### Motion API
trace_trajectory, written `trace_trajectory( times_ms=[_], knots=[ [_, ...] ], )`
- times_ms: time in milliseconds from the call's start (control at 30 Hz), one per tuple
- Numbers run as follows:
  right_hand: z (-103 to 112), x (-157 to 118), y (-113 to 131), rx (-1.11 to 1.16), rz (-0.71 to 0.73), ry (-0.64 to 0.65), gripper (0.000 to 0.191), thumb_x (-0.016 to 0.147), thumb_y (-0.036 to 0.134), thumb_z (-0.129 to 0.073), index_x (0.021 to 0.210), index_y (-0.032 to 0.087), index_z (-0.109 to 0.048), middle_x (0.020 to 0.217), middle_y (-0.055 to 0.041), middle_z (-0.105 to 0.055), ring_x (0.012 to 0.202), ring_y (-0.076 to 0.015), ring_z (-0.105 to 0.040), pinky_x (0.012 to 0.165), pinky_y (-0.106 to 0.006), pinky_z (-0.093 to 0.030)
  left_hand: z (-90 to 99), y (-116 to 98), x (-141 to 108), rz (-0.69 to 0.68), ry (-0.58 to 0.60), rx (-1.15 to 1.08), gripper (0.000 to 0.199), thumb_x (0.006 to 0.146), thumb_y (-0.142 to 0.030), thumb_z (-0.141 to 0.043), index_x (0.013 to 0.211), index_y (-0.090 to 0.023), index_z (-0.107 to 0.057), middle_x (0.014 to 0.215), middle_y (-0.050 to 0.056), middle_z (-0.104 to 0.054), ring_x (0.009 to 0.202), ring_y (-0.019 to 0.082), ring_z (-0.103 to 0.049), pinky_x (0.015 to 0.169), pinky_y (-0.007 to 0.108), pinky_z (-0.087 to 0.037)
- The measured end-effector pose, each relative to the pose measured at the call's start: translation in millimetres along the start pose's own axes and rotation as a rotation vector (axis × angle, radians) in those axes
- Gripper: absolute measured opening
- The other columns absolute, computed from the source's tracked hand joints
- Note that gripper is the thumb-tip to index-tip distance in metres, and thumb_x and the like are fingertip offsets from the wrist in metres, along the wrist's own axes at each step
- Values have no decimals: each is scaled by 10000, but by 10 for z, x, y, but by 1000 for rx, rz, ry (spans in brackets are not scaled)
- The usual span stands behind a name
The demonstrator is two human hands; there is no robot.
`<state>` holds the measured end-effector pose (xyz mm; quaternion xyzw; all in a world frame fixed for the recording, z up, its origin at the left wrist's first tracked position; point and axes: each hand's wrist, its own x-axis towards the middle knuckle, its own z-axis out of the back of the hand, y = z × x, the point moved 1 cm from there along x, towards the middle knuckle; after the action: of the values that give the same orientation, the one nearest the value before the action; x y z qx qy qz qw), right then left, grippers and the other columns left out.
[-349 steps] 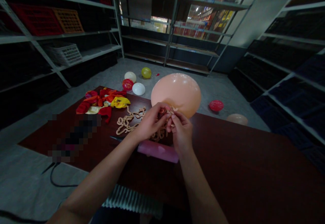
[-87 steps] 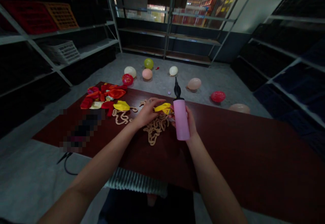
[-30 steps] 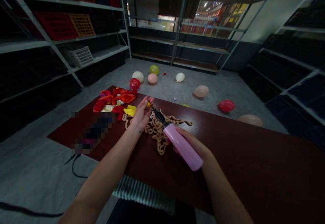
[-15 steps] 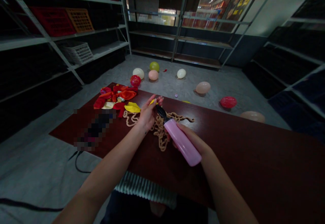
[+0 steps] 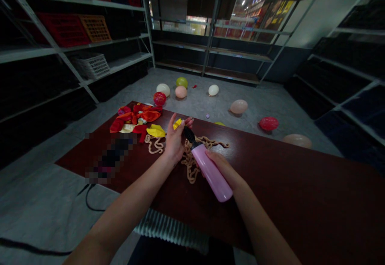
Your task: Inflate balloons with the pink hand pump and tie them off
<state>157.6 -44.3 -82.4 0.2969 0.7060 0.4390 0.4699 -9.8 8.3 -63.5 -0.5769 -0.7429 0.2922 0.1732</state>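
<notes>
As the head view showed, the right hand [image 5: 222, 165] was clamped around a pink pump [image 5: 210, 173] above the surface [image 5: 288, 189], its black nozzle [image 5: 189, 135] angled toward the far edge; the left hand [image 5: 174, 141] pinched a yellow balloon [image 5: 177, 124] at the nozzle's tip. Tan strands [image 5: 190, 171] lay beneath; limp balloons [image 5: 148, 115] were heaped by the far left corner.

1 table [image 5: 288, 185]; over it 2 hands [image 5: 173, 141] [image 5: 224, 166], 1 pump [image 5: 213, 173]; beyond it 2 inflated red balloons [image 5: 268, 123] [image 5: 159, 98], 3 inflated peach balloons [image 5: 181, 92] [image 5: 238, 106] [image 5: 297, 140].
</notes>
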Motion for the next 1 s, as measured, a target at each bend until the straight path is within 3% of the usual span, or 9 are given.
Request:
trace_trajectory(
  times_ms=[133,267,367,467,567,733,1000],
  knots=[
    [-62,-4,-15,-14,32,-37,564,793,685,-668,893,132,-725,751,-62,-726,587,-130,-619,559,-244,-482,-36,27,-37,13,-104,-32,298,992,-59,-535,1244,-194,-449,1019,97,-754,956,175,-740,927,296,-541],
    [-87,44,-70,-25,50,-48,596,740,716,-697,838,129,-720,695,-39,-694,576,-121,-584,557,-238,-447,-22,58,-31,8,-189,-96,313,977,-42,-559,1181,-228,-411,1019,80,-762,886,168,-752,863,289,-563],
    [-107,109,-107,-46,99,-79,611,692,736,-720,796,134,-716,653,-18,-664,553,-103,-532,526,-225,-398,25,69,-14,59,-198,-90,259,926,-103,-669,1140,-178,-544,1026,93,-762,899,169,-746,841,253,-563],
    [-161,138,-111,-47,148,-84,641,639,766,-733,772,140,-715,641,-18,-659,538,-100,-511,498,-225,-376,58,67,-5,157,-161,-11,190,902,-244,-731,1030,-111,-683,997,121,-761,925,186,-736,793,229,-563],
    [-217,106,-91,17,134,-71,641,643,758,-740,841,149,-724,672,-26,-684,534,-106,-537,507,-230,-414,46,52,0,271,-145,19,272,982,-366,-622,1009,-110,-712,1010,130,-758,870,178,-730,720,236,-562],
    [-211,50,-61,109,41,-9,678,689,765,-708,914,126,-732,701,-61,-707,530,-121,-582,522,-246,-467,-22,2,12,404,13,-49,289,1048,-359,-482,1115,-174,-694,1172,98,-725,923,160,-717,735,240,-542],
    [-116,9,-31,134,50,-48,597,775,707,-674,931,134,-733,780,-77,-735,569,-132,-622,544,-255,-506,36,-7,42,469,231,136,341,1009,-426,-532,1076,-151,-724,1161,153,-720,1010,246,-706,842,323,-545]
  ],
)
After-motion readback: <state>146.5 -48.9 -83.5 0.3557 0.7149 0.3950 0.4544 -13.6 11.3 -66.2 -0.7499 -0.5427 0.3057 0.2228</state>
